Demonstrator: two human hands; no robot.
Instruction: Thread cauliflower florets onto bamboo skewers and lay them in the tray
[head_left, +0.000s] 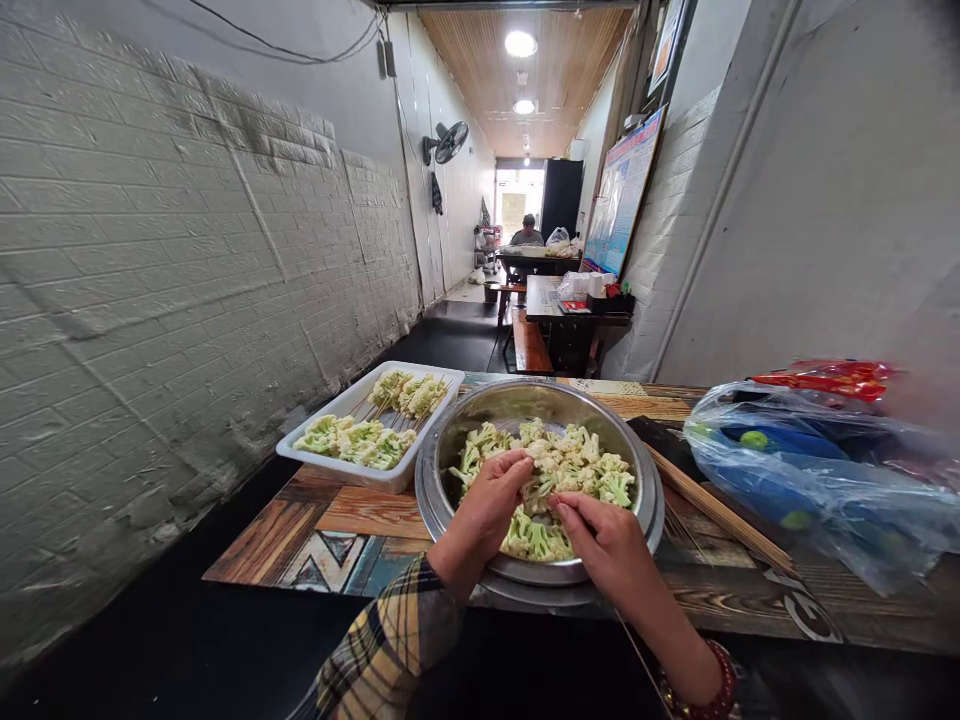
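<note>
A wide metal bowl (651,500) full of pale green cauliflower florets (592,470) stands on the table in front of me. Over its middle, my left hand (491,500) is closed, thumb and fingers pinching a cauliflower floret. My right hand (607,540) is pinched just to the right and lower, its fingertips close to that floret. A thin wooden skewer (636,650) runs back from beneath this hand; its tip is hidden among the florets and fingers. Left of the bowl, a white tray (360,472) holds skewered cauliflower (360,442) in two groups.
Loose bamboo skewers (720,510) lie right of the bowl on the wood-patterned table (277,530). Beyond them is a clear plastic bag (810,500) with blue and green contents. A brick-patterned wall (187,250) runs along the left. Farther back, a person (527,232) sits at another table.
</note>
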